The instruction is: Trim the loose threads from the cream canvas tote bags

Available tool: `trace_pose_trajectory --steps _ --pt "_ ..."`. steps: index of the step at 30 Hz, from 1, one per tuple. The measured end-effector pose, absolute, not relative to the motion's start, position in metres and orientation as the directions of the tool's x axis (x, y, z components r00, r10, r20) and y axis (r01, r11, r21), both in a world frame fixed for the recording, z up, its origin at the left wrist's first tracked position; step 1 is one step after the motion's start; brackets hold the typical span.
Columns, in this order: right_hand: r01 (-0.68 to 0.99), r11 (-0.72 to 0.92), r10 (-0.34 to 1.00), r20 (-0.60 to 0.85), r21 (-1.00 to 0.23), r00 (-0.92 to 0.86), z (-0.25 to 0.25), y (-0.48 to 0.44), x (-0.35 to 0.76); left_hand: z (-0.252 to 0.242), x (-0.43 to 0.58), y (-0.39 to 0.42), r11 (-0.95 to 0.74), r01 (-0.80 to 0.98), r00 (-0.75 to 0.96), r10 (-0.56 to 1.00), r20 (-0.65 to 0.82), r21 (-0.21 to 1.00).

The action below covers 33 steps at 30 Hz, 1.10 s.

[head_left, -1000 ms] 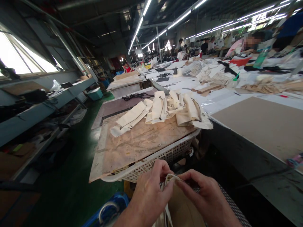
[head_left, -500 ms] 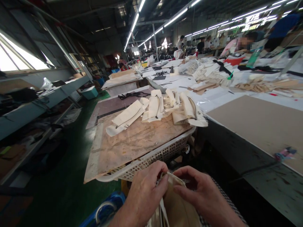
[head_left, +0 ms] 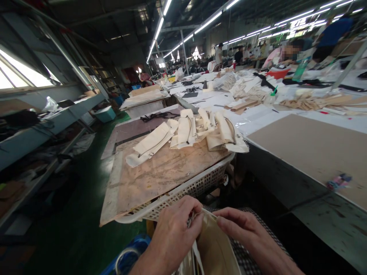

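At the bottom of the view both my hands grip the top edge of a beige fabric piece point(head_left: 213, 248) that hangs down over my lap. My left hand point(head_left: 174, 231) pinches the left part of the edge with curled fingers. My right hand point(head_left: 243, 231) pinches the right part, fingers closed on the cloth. Just beyond them a white perforated plastic basket point(head_left: 186, 191) carries a worn wooden board point(head_left: 155, 172), and several cream fabric pieces with dark cords point(head_left: 189, 133) lie on the board's far end.
A long worktable point(head_left: 309, 149) with a brown sheet runs along the right, strewn further back with fabric and tools. Grey shelving point(head_left: 43, 126) lines the left wall over a green floor. A blue bin point(head_left: 129, 258) sits below my left hand. Other people work in the distance.
The view has shifted slightly, so the basket and board sit lower and further left. My hands have spread the fabric edge a little wider, keeping their grip.
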State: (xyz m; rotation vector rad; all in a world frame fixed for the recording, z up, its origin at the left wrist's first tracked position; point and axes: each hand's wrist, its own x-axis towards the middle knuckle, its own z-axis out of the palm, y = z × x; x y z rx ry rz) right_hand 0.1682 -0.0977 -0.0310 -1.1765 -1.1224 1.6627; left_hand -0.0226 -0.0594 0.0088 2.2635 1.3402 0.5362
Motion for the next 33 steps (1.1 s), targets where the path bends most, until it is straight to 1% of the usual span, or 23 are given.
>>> trace_pose_trajectory --steps 11,15,21,24,27,30,33 --pt "-0.176 -0.32 0.925 -0.268 -0.931 -0.268 -0.035 -0.099 0.167 0.011 -0.021 -0.058 -0.477 0.677 0.501 0.857 0.125 0.56" --pt "-0.14 -0.32 0.929 -0.281 -0.937 -0.242 -0.036 -0.099 0.167 0.007 -0.023 -0.058 -0.515 0.642 0.517 0.838 0.176 0.569" --pt "-0.028 -0.29 0.942 -0.281 -0.957 -0.182 -0.033 -0.102 0.164 -0.003 -0.025 -0.06 -0.572 0.642 0.523 0.814 0.253 0.511" --pt "-0.006 -0.279 0.948 -0.275 -0.96 -0.159 -0.033 -0.103 0.164 -0.004 -0.026 -0.061 -0.606 0.624 0.543 0.79 0.284 0.492" --pt "0.005 -0.268 0.953 -0.265 -0.963 -0.147 -0.033 -0.103 0.164 -0.004 -0.027 -0.062 -0.616 0.63 0.553 0.784 0.284 0.474" --pt "-0.026 -0.276 0.949 -0.268 -0.961 -0.167 -0.034 -0.102 0.164 -0.004 -0.027 -0.063 -0.628 0.632 0.557 0.775 0.297 0.454" --pt "-0.083 -0.323 0.937 -0.306 -0.943 -0.169 -0.034 -0.101 0.162 -0.005 -0.027 -0.063 -0.656 0.619 0.572 0.753 0.326 0.431"
